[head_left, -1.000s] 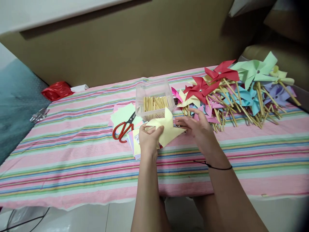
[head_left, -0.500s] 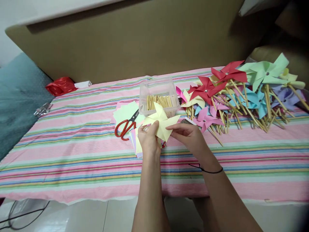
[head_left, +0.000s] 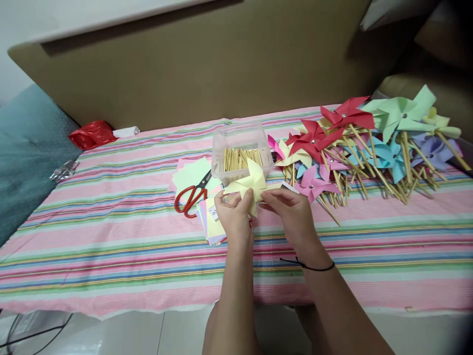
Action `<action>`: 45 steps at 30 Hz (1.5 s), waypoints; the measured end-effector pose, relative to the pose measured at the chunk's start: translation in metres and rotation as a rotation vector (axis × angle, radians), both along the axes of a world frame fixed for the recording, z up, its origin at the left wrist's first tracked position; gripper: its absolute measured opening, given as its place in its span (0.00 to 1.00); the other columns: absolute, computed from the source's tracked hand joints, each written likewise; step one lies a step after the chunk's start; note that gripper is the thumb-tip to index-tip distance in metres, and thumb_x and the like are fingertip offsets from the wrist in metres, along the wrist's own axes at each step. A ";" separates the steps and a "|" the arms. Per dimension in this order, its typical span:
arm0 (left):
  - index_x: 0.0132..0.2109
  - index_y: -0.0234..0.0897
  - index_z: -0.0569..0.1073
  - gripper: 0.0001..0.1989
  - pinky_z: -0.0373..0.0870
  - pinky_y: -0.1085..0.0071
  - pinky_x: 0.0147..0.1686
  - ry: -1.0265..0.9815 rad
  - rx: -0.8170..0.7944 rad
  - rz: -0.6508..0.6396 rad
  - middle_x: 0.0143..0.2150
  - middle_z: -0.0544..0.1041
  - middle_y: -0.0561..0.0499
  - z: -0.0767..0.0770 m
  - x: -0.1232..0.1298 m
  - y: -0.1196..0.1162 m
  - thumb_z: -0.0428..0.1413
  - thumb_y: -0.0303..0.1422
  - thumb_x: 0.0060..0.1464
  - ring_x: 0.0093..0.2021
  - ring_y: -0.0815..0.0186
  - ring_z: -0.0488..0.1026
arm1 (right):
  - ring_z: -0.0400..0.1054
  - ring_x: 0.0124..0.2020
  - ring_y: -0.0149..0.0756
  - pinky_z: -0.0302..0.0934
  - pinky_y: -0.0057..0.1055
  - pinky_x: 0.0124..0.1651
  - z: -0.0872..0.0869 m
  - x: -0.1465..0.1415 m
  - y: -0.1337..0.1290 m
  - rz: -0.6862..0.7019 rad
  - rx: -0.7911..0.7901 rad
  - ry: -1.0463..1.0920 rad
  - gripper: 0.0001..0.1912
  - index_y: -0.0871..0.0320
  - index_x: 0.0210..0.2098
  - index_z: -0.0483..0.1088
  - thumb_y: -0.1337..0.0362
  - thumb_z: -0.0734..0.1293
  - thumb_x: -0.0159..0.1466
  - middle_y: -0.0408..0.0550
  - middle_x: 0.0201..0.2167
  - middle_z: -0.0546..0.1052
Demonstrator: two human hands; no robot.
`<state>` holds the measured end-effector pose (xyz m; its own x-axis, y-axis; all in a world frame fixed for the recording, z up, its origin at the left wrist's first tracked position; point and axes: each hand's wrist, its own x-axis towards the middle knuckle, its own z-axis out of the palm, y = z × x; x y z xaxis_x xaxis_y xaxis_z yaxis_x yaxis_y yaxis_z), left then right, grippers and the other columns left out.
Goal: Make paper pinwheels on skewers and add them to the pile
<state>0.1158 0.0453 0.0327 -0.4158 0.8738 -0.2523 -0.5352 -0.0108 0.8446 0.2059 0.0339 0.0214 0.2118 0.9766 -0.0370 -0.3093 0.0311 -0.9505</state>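
Observation:
A pale yellow paper pinwheel (head_left: pixel 254 178) is held up in front of a clear plastic box (head_left: pixel 240 135) of wooden sticks (head_left: pixel 236 159). My left hand (head_left: pixel 236 213) pinches it near its centre, thumb on the front. The fingertips of my right hand (head_left: pixel 290 209) are pressed together on its right blade. Left of my hands, red-handled scissors (head_left: pixel 192 199) lie on pale green paper sheets (head_left: pixel 190 172). A stack of coloured paper (head_left: pixel 212 229) is partly hidden behind my left hand.
Many finished pinwheels on sticks, such as a red one (head_left: pixel 314 140) and a green one (head_left: pixel 404 114), are piled at the right on the striped cloth (head_left: pixel 140 246). A red plastic bag (head_left: pixel 94 134) and metal pieces (head_left: pixel 63 171) lie at the left.
The yellow pinwheel has turned and its blades look more curled. My left hand has shifted slightly right, uncovering more of the paper stack, and my right fingers now grip the blade.

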 end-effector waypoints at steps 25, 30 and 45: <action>0.43 0.38 0.58 0.29 0.71 0.71 0.34 0.016 0.025 -0.069 0.30 0.79 0.50 0.000 0.009 -0.004 0.67 0.27 0.37 0.29 0.66 0.77 | 0.67 0.23 0.31 0.63 0.29 0.27 0.000 -0.014 0.001 -0.280 -0.024 0.071 0.08 0.57 0.23 0.74 0.62 0.76 0.46 0.41 0.20 0.75; 0.44 0.38 0.59 0.30 0.72 0.70 0.34 0.022 0.005 -0.095 0.31 0.79 0.49 -0.003 0.007 -0.003 0.68 0.28 0.36 0.30 0.64 0.77 | 0.71 0.24 0.32 0.66 0.29 0.29 0.002 -0.015 0.002 -0.301 -0.014 0.125 0.15 0.56 0.27 0.68 0.64 0.76 0.45 0.40 0.22 0.76; 0.43 0.37 0.59 0.31 0.72 0.71 0.30 0.007 -0.001 -0.122 0.30 0.80 0.48 -0.004 0.004 -0.001 0.68 0.26 0.35 0.27 0.66 0.77 | 0.76 0.28 0.41 0.73 0.40 0.34 0.002 -0.002 0.007 -0.209 -0.055 0.161 0.48 0.55 0.56 0.54 0.63 0.79 0.40 0.41 0.26 0.78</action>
